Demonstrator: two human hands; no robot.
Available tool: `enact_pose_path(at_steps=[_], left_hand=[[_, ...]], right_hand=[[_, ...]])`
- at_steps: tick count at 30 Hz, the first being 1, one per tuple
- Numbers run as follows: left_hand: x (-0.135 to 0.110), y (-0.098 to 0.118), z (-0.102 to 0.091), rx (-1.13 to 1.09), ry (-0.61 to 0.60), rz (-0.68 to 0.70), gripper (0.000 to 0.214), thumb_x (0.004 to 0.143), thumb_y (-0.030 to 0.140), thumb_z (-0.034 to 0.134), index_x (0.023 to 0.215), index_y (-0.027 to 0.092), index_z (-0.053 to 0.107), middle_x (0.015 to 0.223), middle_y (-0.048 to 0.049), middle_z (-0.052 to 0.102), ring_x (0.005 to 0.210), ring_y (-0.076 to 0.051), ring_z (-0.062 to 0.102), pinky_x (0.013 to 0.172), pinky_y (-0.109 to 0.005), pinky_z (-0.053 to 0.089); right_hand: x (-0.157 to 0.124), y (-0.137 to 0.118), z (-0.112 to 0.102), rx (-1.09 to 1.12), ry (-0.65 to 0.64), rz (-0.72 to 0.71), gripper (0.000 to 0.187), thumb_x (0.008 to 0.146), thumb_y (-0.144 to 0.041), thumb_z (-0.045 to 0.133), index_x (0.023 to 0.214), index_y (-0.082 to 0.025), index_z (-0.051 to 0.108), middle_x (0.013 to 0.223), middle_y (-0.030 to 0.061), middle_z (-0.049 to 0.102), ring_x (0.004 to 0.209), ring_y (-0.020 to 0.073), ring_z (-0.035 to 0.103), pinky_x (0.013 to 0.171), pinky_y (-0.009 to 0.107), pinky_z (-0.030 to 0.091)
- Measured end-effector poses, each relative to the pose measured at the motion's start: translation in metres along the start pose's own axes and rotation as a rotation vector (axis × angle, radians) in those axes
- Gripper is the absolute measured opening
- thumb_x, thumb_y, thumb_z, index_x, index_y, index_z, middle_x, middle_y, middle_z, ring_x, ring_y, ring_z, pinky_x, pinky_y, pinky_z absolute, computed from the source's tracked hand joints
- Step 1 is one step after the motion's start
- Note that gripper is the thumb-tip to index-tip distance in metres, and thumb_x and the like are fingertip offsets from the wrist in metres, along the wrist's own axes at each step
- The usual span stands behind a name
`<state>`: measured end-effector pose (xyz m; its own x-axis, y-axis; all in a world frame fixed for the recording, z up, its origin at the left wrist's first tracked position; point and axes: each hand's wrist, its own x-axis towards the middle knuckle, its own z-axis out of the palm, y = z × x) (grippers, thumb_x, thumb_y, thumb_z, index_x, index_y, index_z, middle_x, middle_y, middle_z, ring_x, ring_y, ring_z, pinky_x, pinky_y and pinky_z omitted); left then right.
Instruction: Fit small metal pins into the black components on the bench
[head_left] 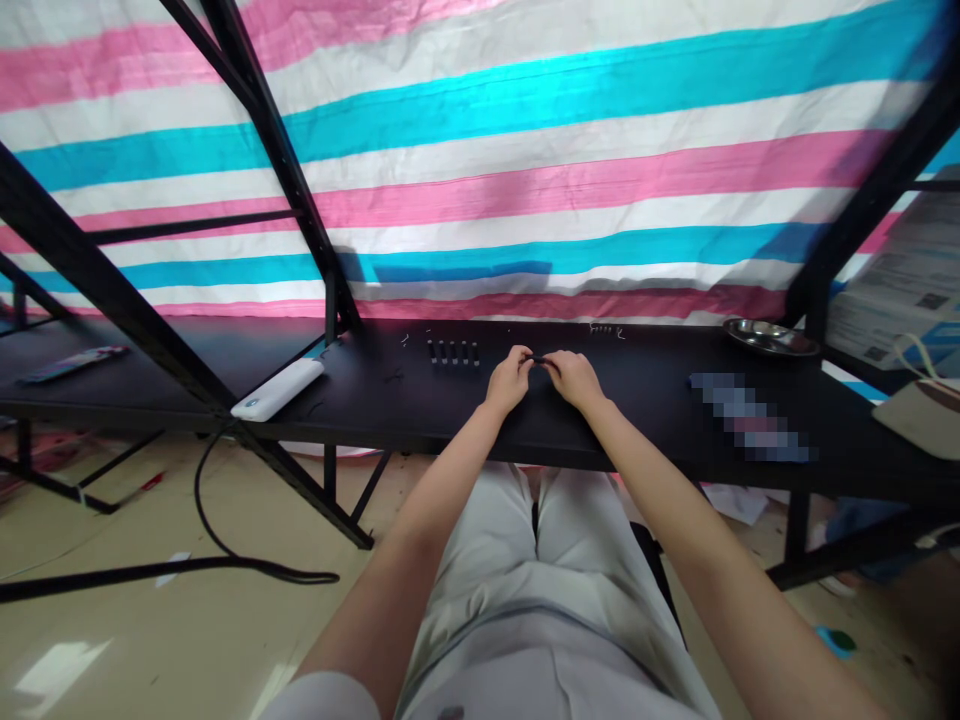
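My left hand and my right hand meet over the black table, fingers curled and pinched together on a small dark part held between them. It is too small to name. Just left of my hands stands a row of several small black pieces upright on the table. A few tiny pale bits lie further back to the right.
A white power bank with a black cable lies at the left. A metal dish sits at the back right, cardboard boxes beyond it. Black frame struts rise left and right. A striped tarp hangs behind.
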<state>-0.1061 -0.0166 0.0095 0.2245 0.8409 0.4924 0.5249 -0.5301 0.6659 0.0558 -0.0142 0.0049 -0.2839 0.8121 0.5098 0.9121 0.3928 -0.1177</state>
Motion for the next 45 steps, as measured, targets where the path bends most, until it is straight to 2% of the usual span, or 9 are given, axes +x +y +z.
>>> enact_pose_path(at_steps=[7, 15, 22, 24, 28, 32, 41, 43, 45], left_hand=[[0.001, -0.002, 0.001, -0.006, 0.025, -0.007, 0.017, 0.089, 0.021, 0.042, 0.106, 0.021, 0.049, 0.091, -0.0033, 0.068, 0.084, -0.014, 0.064, 0.078, -0.026, 0.046], [0.001, -0.005, 0.002, -0.014, 0.034, 0.040, 0.015, 0.087, 0.018, 0.043, 0.101, 0.020, 0.049, 0.085, -0.0021, 0.067, 0.077, -0.013, 0.063, 0.073, -0.024, 0.046], [0.002, -0.009, 0.003, -0.002, 0.071, 0.059, 0.016, 0.087, 0.020, 0.045, 0.102, 0.021, 0.050, 0.081, -0.0014, 0.064, 0.076, -0.013, 0.062, 0.075, -0.024, 0.045], [0.002, -0.011, 0.005, 0.009, 0.063, 0.061, 0.016, 0.085, 0.019, 0.046, 0.100, 0.020, 0.052, 0.079, -0.0008, 0.063, 0.074, -0.013, 0.061, 0.074, -0.024, 0.045], [0.003, -0.014, 0.006, 0.027, 0.032, 0.061, 0.015, 0.083, 0.018, 0.050, 0.097, 0.020, 0.054, 0.077, 0.0005, 0.061, 0.070, -0.011, 0.059, 0.071, -0.023, 0.045], [0.003, -0.017, 0.007, 0.006, 0.014, 0.088, 0.015, 0.082, 0.016, 0.050, 0.095, 0.020, 0.056, 0.077, 0.0014, 0.060, 0.069, -0.010, 0.057, 0.071, -0.022, 0.045], [0.003, -0.016, 0.008, -0.035, -0.046, 0.114, 0.017, 0.081, 0.017, 0.051, 0.096, 0.020, 0.056, 0.076, 0.0020, 0.060, 0.063, -0.009, 0.054, 0.069, -0.021, 0.045], [0.002, -0.015, 0.007, -0.034, -0.052, 0.103, 0.022, 0.080, 0.017, 0.051, 0.102, 0.020, 0.054, 0.079, 0.0015, 0.062, 0.063, -0.008, 0.054, 0.069, -0.022, 0.045], [0.002, -0.013, 0.006, -0.020, -0.045, 0.091, 0.027, 0.080, 0.016, 0.052, 0.107, 0.020, 0.052, 0.082, 0.0008, 0.062, 0.062, -0.008, 0.054, 0.069, -0.022, 0.045]], right_hand=[[0.000, 0.001, 0.000, -0.043, -0.023, 0.047, 0.033, 0.093, -0.030, 0.033, 0.106, -0.017, 0.061, 0.101, 0.0104, 0.064, 0.090, 0.0208, 0.054, 0.073, 0.029, 0.031], [-0.002, -0.003, -0.003, -0.022, -0.026, 0.015, 0.033, 0.092, -0.030, 0.036, 0.111, -0.018, 0.059, 0.106, 0.0110, 0.060, 0.096, 0.0211, 0.052, 0.075, 0.030, 0.032], [-0.003, 0.005, -0.001, -0.104, 0.017, 0.222, 0.030, 0.090, -0.030, 0.039, 0.100, -0.019, 0.065, 0.100, 0.0115, 0.058, 0.093, 0.0232, 0.049, 0.075, 0.033, 0.033], [-0.002, 0.008, 0.001, -0.059, 0.065, 0.194, 0.030, 0.090, -0.030, 0.039, 0.099, -0.018, 0.065, 0.097, 0.0112, 0.058, 0.090, 0.0229, 0.050, 0.074, 0.033, 0.035], [0.001, 0.011, 0.008, 0.116, 0.152, -0.001, 0.029, 0.090, -0.031, 0.041, 0.100, -0.017, 0.065, 0.088, 0.0095, 0.058, 0.084, 0.0204, 0.052, 0.073, 0.031, 0.038], [0.002, 0.011, 0.014, 0.238, 0.130, -0.116, 0.025, 0.089, -0.030, 0.045, 0.097, -0.018, 0.065, 0.082, 0.0058, 0.055, 0.077, 0.0168, 0.052, 0.070, 0.028, 0.040], [0.001, 0.005, 0.013, 0.217, 0.016, -0.137, 0.019, 0.085, -0.022, 0.046, 0.088, -0.018, 0.064, 0.080, 0.0047, 0.057, 0.072, 0.0144, 0.052, 0.066, 0.025, 0.038], [0.001, 0.006, 0.012, 0.191, 0.006, -0.096, 0.018, 0.085, -0.024, 0.047, 0.086, -0.018, 0.064, 0.081, 0.0053, 0.060, 0.073, 0.0150, 0.054, 0.067, 0.026, 0.038], [0.001, 0.010, 0.010, 0.157, 0.024, 0.024, 0.019, 0.085, -0.028, 0.048, 0.084, -0.018, 0.064, 0.081, 0.0057, 0.062, 0.075, 0.0164, 0.056, 0.070, 0.027, 0.038]])
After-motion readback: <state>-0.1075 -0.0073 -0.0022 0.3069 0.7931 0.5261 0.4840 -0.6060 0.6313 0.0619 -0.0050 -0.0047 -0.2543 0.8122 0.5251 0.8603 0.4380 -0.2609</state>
